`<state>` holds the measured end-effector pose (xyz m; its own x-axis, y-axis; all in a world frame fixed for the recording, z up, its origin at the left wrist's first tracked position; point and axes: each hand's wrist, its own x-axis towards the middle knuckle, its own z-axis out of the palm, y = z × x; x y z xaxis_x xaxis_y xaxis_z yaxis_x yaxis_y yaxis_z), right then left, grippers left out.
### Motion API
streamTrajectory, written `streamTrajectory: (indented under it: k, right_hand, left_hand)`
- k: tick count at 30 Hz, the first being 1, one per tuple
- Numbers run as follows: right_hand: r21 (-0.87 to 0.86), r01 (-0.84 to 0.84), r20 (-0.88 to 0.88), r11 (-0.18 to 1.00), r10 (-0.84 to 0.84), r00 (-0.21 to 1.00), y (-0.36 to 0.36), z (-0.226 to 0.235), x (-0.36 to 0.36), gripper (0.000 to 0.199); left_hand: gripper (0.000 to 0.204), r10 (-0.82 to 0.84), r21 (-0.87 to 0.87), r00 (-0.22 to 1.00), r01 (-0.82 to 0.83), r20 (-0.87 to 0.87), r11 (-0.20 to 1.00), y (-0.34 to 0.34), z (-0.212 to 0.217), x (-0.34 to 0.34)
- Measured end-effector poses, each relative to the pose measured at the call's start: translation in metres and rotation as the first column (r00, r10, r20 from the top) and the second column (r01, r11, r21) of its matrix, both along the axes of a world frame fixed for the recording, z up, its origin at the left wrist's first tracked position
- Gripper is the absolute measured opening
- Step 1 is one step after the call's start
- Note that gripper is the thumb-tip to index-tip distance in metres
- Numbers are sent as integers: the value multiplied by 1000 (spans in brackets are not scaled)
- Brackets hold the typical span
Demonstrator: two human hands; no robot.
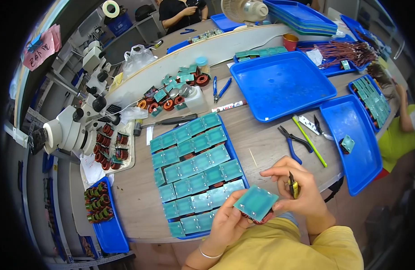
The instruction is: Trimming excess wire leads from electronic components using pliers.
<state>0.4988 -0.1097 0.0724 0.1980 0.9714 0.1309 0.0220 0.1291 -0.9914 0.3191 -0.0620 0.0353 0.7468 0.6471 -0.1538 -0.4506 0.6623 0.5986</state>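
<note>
My left hand [227, 220] grips a teal circuit board [256, 202] by its left edge. Dark red copper coil windings [262, 220] show under the board. My right hand [302, 191] is closed on a small yellow-and-black hand tool [293, 185], whose exact kind is hard to make out. Its index finger points out over the board, and its lower fingers are by the board's right edge. Left of my hands, rows of similar teal boards [198, 157] lie on a blue tray [236, 168].
Blue-handled pliers [293, 146], a green stick [311, 146] and a blue tray [284, 85] lie beyond my right hand. Another tray [356, 153] holds one board. A microscope [65, 130] stands left, near a hammer [167, 120] and a pile of coils [171, 96]. Other people work nearby.
</note>
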Motion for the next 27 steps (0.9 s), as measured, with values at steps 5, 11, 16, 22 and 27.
streamTrajectory:
  k: [5,11,16,22,27]
  right_hand:
    - [45,-123,-39,991,125,991,0,3,-5,61]
    - [147,-102,139,984,82,987,-2,5,-9,49]
    - [148,20,232,989,-54,971,-3,6,-14,52]
    - [244,101,387,965,-192,902,-3,4,-23,53]
    - [257,74,393,964,-174,903,-4,9,-19,51]
  left_hand:
    - [42,-95,-64,995,96,13,993,0,-8,-6]
    - [34,-45,-54,995,41,-84,998,-1,-5,-7]
    - [66,-155,19,940,157,303,987,2,-7,-6]
    - [69,-31,116,995,21,92,993,-6,5,-1]
    - [63,-71,142,997,65,34,988,-4,-2,-5]
